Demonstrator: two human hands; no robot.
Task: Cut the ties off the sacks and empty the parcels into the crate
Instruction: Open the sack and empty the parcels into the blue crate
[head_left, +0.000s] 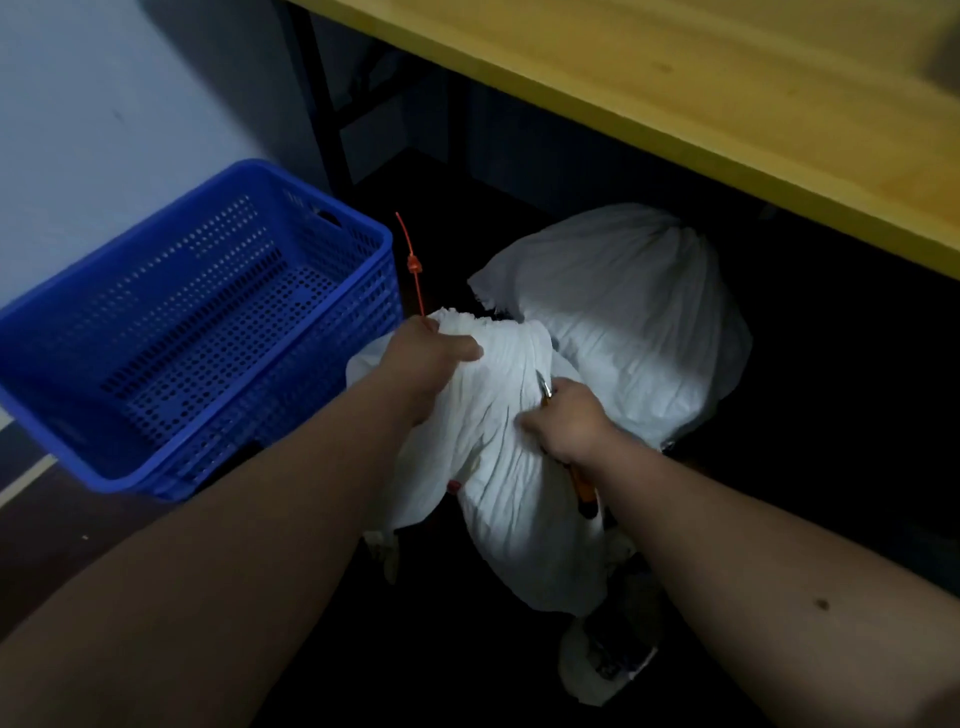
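On the dark floor beneath the yellow tabletop (727, 88), two white sacks lay close together. The near sack (509, 467) was under both hands; the far sack (634, 322) sat behind it, its neck apparently still gathered at the top, tie not visible.

Left hand (431, 358): fingers curled round the bunched neck of the near sack, holding it up and toward the crate. A red tie (414, 270) stood up out of this hand, its locking head partway along the strip. It appeared already off the neck, though whether it was fully cut through could not be told. Holding tie and neck together probably kept the mouth closed until the sack was over the crate.

Right hand (566, 421): fingers closed round a cutter (582, 488) with an orange handle; the metal tip showed above the knuckles, the handle end below the wrist. The same hand pressed against the sack's side, likely steadying the load while the tool stayed in the palm.

Blue crate (171, 332): just left of the near sack, tilted toward the camera, perforated walls and floor; no parcels seen inside. Its position beside the sack suited a short lift and tip.

No parcels were plainly seen; pale, partly hidden shapes lay on the floor near the sack's lower end, too dim to identify.

Judgement: tie removal on the near sack about done; emptying not yet begun; far sack untouched.
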